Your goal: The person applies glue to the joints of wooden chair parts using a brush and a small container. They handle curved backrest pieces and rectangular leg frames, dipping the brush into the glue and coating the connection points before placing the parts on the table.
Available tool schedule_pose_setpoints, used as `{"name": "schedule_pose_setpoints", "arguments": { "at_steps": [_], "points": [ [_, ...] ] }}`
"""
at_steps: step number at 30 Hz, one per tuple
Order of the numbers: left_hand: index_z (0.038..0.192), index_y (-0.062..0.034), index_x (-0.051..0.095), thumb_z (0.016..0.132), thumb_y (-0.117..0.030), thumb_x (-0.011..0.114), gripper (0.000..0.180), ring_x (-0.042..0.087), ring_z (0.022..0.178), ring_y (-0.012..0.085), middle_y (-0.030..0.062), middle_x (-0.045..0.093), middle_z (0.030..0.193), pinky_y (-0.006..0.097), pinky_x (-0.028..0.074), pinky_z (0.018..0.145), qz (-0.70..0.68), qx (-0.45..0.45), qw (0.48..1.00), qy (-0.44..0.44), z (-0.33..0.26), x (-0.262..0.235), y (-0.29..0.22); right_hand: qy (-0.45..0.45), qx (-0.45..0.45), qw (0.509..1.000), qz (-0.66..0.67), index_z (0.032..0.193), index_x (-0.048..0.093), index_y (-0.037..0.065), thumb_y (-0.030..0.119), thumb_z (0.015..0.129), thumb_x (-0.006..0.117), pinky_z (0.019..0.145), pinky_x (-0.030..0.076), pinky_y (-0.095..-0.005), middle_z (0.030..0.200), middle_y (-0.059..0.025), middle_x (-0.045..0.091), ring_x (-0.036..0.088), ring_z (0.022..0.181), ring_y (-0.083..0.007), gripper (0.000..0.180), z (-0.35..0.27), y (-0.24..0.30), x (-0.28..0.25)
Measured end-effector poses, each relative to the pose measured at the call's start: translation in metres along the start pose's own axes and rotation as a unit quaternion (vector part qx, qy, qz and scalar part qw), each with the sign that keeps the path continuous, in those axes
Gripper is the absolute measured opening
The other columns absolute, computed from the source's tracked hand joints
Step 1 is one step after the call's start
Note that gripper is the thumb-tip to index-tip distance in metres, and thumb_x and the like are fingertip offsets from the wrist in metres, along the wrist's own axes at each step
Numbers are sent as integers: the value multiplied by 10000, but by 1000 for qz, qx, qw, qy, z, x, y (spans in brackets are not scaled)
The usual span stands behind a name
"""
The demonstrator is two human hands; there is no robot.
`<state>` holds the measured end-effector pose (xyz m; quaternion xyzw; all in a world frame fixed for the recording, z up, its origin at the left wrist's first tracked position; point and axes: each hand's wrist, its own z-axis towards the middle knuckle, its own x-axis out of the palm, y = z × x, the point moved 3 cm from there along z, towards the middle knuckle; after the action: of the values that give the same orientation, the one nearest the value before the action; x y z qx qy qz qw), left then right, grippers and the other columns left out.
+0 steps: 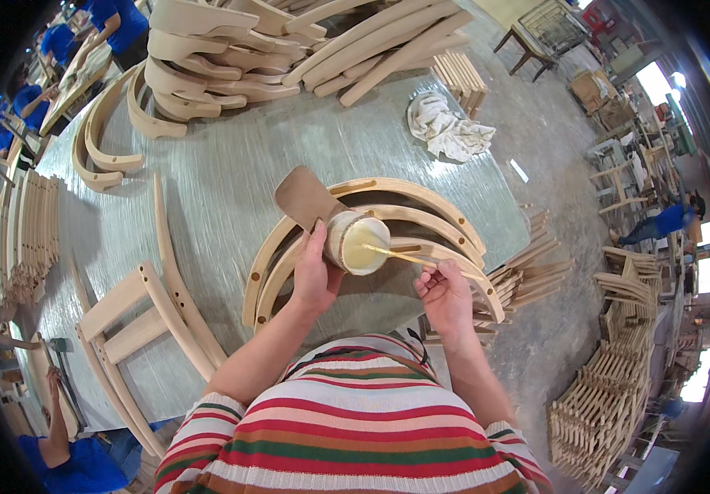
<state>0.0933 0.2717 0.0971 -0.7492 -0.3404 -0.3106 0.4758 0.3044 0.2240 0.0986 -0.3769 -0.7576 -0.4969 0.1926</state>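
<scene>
My left hand [315, 267] is wrapped around a round cup [335, 236] of pale cream, glue-like liquid [363, 245], tilted so its mouth shows. A brown flap with a rounded end [304, 198] sticks out beside the cup, by my left fingertips; whether it is joined to the cup I cannot tell. Between the fingers of my right hand [446, 295] is a thin yellowish stick [404, 257], its far end in the liquid. Just beyond and under both hands lie several curved wooden pieces [421, 193] with round holes and slots, on the table.
The grey sheet-covered table [231, 165] carries a wooden chair frame [153, 309] at left, stacked curved parts [198, 62] at the back and a crumpled white cloth [446, 128]. Wooden parts are piled on the floor at right [602, 403]. Co-workers in blue [83, 465] are around.
</scene>
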Motion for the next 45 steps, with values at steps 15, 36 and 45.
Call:
{"name": "schedule_pose_setpoints", "arguments": {
  "at_steps": [15,36,45],
  "points": [
    [1237,-62,494,982,-371,362,422,539,1124,180,63,572,1204,342,430,965,-23,21,996,-86,14,-28,-19,-60,-259,864,-427,872,530,13,70,887,568,639,509,-284,778,-109,637,626,681,-163,70,-11,57,-8],
    [1294,-67,414,988,-339,357,413,495,1173,190,71,521,1259,366,407,984,-53,19,998,-31,12,-34,-32,55,-333,603,-723,846,553,29,10,811,610,611,482,-355,793,-137,618,613,683,-304,70,-21,42,49],
    [1283,-47,439,981,-379,353,457,506,1165,210,84,533,1258,368,397,988,2,35,999,-41,-6,-20,-28,204,-396,603,-662,818,556,23,11,784,629,625,494,-377,824,-144,602,597,725,-322,82,-20,-1,74]
  ]
}}
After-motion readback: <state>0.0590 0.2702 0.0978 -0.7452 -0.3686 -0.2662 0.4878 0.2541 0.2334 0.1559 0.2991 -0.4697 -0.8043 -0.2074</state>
